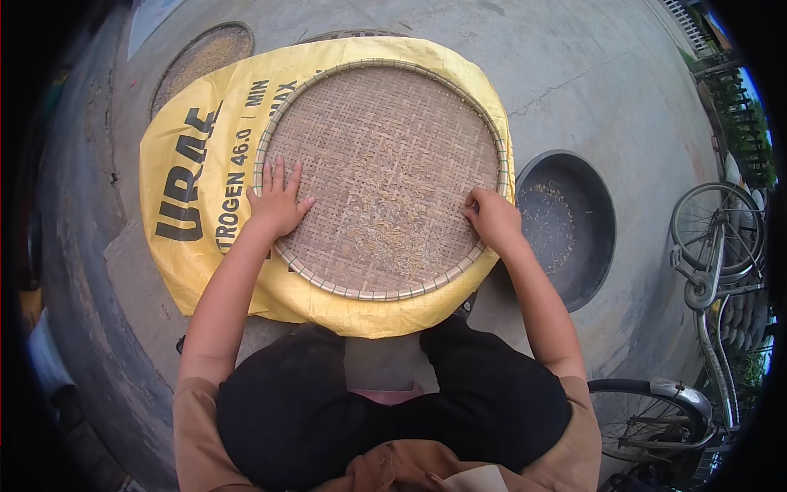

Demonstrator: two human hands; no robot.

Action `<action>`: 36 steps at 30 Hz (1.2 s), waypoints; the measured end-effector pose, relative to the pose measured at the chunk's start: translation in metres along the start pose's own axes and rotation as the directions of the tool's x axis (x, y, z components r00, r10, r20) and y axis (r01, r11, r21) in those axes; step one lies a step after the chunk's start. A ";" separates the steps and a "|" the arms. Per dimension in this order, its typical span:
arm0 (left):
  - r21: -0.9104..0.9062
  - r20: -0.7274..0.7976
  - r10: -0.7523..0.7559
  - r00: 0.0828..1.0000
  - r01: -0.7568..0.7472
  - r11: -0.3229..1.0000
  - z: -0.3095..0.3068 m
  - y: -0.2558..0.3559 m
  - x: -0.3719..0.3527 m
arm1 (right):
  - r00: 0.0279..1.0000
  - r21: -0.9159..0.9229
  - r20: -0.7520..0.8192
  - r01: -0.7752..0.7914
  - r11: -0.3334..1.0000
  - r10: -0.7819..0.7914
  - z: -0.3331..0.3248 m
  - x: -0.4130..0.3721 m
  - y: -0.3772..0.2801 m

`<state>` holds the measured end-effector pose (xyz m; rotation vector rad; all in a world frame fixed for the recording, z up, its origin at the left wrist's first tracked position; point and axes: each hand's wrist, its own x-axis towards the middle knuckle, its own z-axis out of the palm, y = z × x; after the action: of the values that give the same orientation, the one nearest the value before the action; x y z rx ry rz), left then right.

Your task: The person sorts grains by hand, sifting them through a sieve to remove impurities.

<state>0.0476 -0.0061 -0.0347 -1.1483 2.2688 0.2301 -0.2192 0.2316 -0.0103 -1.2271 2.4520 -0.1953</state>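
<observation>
A round woven bamboo winnowing tray [385, 123] lies in front of me on a yellow plastic sack [197, 271]. Pale grains [389, 234] are scattered over the tray's middle and near side. My left hand [280, 205] rests across the tray's left rim, fingers spread and nothing held. On the right, my right hand [494, 220] reaches over the rim with fingers curled together just inside the tray. Whatever its fingertips hold, if anything, is too small to make out.
A dark basin [594, 238] with some grains stands right of the tray. Another round tray [209, 57] with grain sits at the upper left, partly behind the sack. A bicycle [705, 287] is at the far right on the concrete ground [566, 49].
</observation>
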 end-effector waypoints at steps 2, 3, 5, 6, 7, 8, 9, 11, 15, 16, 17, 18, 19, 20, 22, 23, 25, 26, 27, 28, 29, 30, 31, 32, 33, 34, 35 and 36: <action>0.006 -0.004 0.007 1.000 -0.007 1.000 0.000 0.000 -0.001 | 0.999 -0.017 0.036 -0.012 1.000 0.013 0.002 0.005 0.000; 0.003 0.002 0.002 1.000 -0.002 1.000 -0.002 0.001 -0.002 | 0.997 -0.038 0.073 -0.019 0.999 0.021 0.002 0.007 0.000; 0.005 0.006 0.006 1.000 -0.006 1.000 -0.003 0.002 -0.001 | 0.992 -0.028 0.119 -0.035 0.999 0.038 -0.003 0.010 -0.002; 0.020 0.006 0.005 1.000 -0.006 1.000 -0.002 0.002 -0.001 | 0.985 -0.021 0.168 -0.041 0.999 0.044 -0.005 0.010 -0.002; 0.036 0.006 0.003 1.000 -0.003 0.999 -0.002 0.002 0.000 | 0.985 -0.019 0.165 -0.044 0.999 0.047 -0.005 0.010 0.000; 0.039 0.004 0.004 1.000 -0.004 0.999 -0.002 0.002 0.000 | 0.989 0.010 0.143 -0.050 0.999 0.048 -0.005 0.009 0.001; 0.025 0.010 0.001 1.000 -0.001 1.000 -0.003 0.002 -0.001 | 0.991 0.039 0.122 -0.053 0.998 0.048 -0.005 0.008 0.004; 0.012 0.017 -0.005 1.000 0.004 1.000 -0.003 0.002 -0.002 | 0.990 0.224 0.141 -0.054 0.973 0.022 -0.017 0.002 0.014; -0.012 0.011 0.006 1.000 -0.006 1.000 -0.002 0.001 0.000 | 0.931 0.177 -0.289 -0.179 0.968 0.225 -0.045 -0.025 0.049; -0.010 0.012 0.009 1.000 -0.008 1.000 -0.001 0.001 -0.001 | 0.815 0.074 -0.500 -0.297 0.952 0.293 -0.048 -0.030 0.057; -0.013 0.012 0.008 1.000 -0.008 1.000 -0.001 0.000 -0.001 | 0.816 0.071 -0.500 -0.296 0.953 0.290 -0.046 -0.034 0.069; -0.002 0.014 0.005 1.000 -0.005 1.000 -0.002 0.000 -0.001 | 0.778 0.088 -0.571 -0.260 0.962 0.262 -0.046 -0.036 0.075; 0.010 0.016 0.002 1.000 -0.002 1.000 -0.002 0.001 0.000 | 0.733 0.102 -0.638 -0.222 0.970 0.235 -0.045 -0.037 0.080; 0.008 0.019 0.000 1.000 -0.001 1.000 -0.001 0.001 0.000 | 0.785 0.203 -0.570 -0.151 0.967 0.243 -0.039 -0.038 0.081; 0.006 0.013 -0.002 1.000 0.002 1.000 -0.001 0.001 0.000 | 0.900 0.284 -0.429 0.061 0.957 0.070 -0.033 -0.039 0.054; 0.008 0.012 -0.006 1.000 0.006 1.000 0.000 0.000 0.001 | 0.946 0.311 -0.319 0.158 0.937 -0.053 -0.027 -0.038 0.040; 0.009 0.009 0.002 1.000 -0.002 1.000 0.001 0.000 0.002 | 0.966 0.406 -0.052 0.251 0.879 -0.252 -0.016 -0.037 0.005; 0.016 0.008 0.001 1.000 -0.001 1.000 0.001 0.000 0.002 | 0.924 0.382 0.081 0.318 0.868 -0.374 -0.005 -0.033 -0.004; 0.016 0.009 -0.001 1.000 0.000 1.000 0.001 0.001 0.001 | 0.876 0.384 0.178 0.357 0.851 -0.448 -0.001 -0.033 -0.018; 0.014 0.010 -0.001 1.000 0.001 1.000 0.000 0.001 0.001 | 0.826 0.365 0.166 0.455 0.812 -0.538 0.013 -0.030 -0.022; 0.019 0.010 0.000 1.000 -0.001 1.000 0.000 0.001 0.001 | 0.828 0.368 0.163 0.453 0.812 -0.536 0.021 -0.030 -0.025; 0.021 0.014 -0.002 1.000 0.002 1.000 0.000 0.001 0.000 | 0.815 0.318 0.224 0.457 0.831 -0.534 0.026 -0.030 -0.030; 0.020 0.017 -0.005 1.000 0.005 1.000 -0.001 0.002 0.001 | 0.799 0.265 0.287 0.464 0.846 -0.528 0.028 -0.030 -0.034; 0.019 0.018 -0.004 1.000 0.004 1.000 -0.001 0.002 0.001 | 0.791 0.205 0.331 0.471 0.858 -0.514 0.028 -0.029 -0.038; 0.019 0.015 0.000 1.000 0.000 1.000 -0.001 0.001 0.001 | 0.791 0.203 0.334 0.471 0.858 -0.513 0.029 -0.028 -0.039; 0.017 0.013 0.002 1.000 -0.002 1.000 -0.001 0.001 0.000 | 0.822 0.174 0.291 0.457 0.872 -0.489 0.030 -0.026 -0.040; 0.012 0.015 0.000 1.000 0.000 1.000 -0.001 0.001 0.000 | 0.850 0.146 0.248 0.442 0.885 -0.465 0.032 -0.024 -0.039; 0.011 0.012 0.005 1.000 -0.005 1.000 -0.001 0.001 0.001 | 0.847 0.145 0.253 0.445 0.884 -0.468 0.034 -0.019 -0.037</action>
<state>0.0465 -0.0063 -0.0347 -1.1329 2.2597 0.2258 -0.1680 0.2261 -0.0255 -1.6630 1.8615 -0.2284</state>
